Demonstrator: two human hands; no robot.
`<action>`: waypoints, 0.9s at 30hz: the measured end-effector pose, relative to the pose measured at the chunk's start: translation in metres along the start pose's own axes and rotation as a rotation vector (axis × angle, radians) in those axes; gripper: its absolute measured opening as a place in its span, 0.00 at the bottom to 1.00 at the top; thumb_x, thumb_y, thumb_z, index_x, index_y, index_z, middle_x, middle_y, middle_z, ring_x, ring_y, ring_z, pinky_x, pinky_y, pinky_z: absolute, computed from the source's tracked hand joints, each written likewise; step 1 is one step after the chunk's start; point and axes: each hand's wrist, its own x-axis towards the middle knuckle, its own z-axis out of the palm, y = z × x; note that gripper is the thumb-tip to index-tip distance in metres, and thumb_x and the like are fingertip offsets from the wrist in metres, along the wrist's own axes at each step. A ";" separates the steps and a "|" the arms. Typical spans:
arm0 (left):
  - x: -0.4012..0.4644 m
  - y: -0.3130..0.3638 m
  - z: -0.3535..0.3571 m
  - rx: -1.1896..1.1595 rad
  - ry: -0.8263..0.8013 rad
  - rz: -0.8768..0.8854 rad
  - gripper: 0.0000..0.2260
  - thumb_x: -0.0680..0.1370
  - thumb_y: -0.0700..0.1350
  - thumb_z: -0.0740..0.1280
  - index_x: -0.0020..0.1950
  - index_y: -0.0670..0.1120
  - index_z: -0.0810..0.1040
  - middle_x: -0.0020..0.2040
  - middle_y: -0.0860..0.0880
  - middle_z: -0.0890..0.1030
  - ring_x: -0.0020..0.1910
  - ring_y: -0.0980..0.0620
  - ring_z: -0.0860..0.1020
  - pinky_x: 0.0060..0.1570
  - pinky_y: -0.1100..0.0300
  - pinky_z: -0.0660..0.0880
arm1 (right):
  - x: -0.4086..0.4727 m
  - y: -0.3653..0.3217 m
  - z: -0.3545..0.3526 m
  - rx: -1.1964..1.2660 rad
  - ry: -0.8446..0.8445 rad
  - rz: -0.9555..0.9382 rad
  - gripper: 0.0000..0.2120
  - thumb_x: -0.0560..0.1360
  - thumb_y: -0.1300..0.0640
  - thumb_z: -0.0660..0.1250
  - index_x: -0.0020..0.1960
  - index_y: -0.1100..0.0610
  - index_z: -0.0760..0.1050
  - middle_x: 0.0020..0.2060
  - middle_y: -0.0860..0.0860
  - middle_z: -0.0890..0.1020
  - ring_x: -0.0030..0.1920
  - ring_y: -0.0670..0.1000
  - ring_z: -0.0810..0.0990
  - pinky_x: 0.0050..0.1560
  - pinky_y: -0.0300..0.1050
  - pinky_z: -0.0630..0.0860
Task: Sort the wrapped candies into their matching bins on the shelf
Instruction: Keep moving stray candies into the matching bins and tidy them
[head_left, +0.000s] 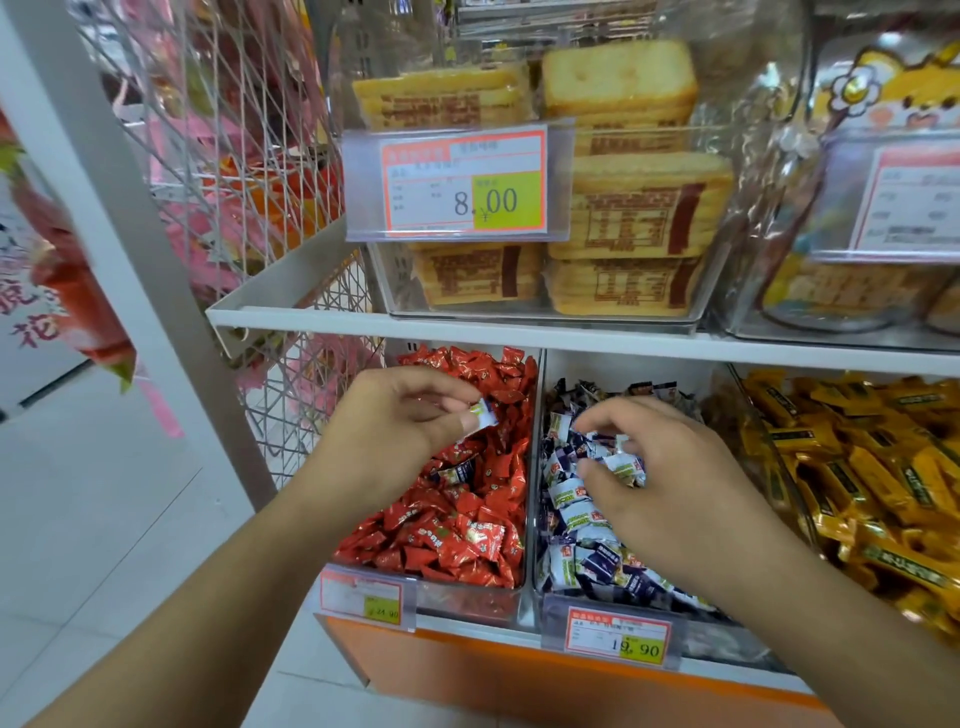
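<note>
Pinching a white-blue wrapped candy betw. thumb & fingertips, the left hand hovered over the red-candy bin nr its back edge; a 2nd stray blue-white piece lay mid-bin among the red ones. Right hand sat in the adjoining blue-white bin, fingers curled down into the pile, prob. gripping a few pcs, tho not certain. Candies looked v. light, small, w/ slick crinkly wrap: judged best taken across the firm body, not the twisted ends.

A shop: price tags front shelf bins of bulk candies, centre frame.
</note>
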 end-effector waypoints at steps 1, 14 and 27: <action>-0.004 0.008 0.004 -0.042 -0.037 0.014 0.08 0.74 0.40 0.78 0.50 0.51 0.87 0.45 0.48 0.86 0.46 0.51 0.85 0.50 0.63 0.80 | -0.001 -0.004 0.001 0.045 -0.008 -0.022 0.10 0.80 0.47 0.68 0.61 0.39 0.74 0.58 0.31 0.75 0.58 0.35 0.74 0.54 0.29 0.68; 0.001 -0.009 0.018 0.251 -0.072 0.021 0.09 0.76 0.40 0.75 0.50 0.55 0.83 0.44 0.52 0.85 0.45 0.57 0.83 0.51 0.64 0.79 | -0.003 0.008 -0.014 0.029 0.096 0.118 0.13 0.80 0.50 0.70 0.64 0.43 0.76 0.57 0.39 0.78 0.56 0.41 0.77 0.60 0.38 0.75; 0.022 -0.053 0.022 0.729 -0.101 0.016 0.06 0.77 0.44 0.75 0.44 0.56 0.84 0.41 0.59 0.82 0.40 0.64 0.78 0.35 0.76 0.68 | 0.000 0.018 -0.009 -0.003 0.040 0.109 0.12 0.80 0.56 0.69 0.61 0.45 0.73 0.61 0.42 0.69 0.58 0.42 0.74 0.58 0.39 0.73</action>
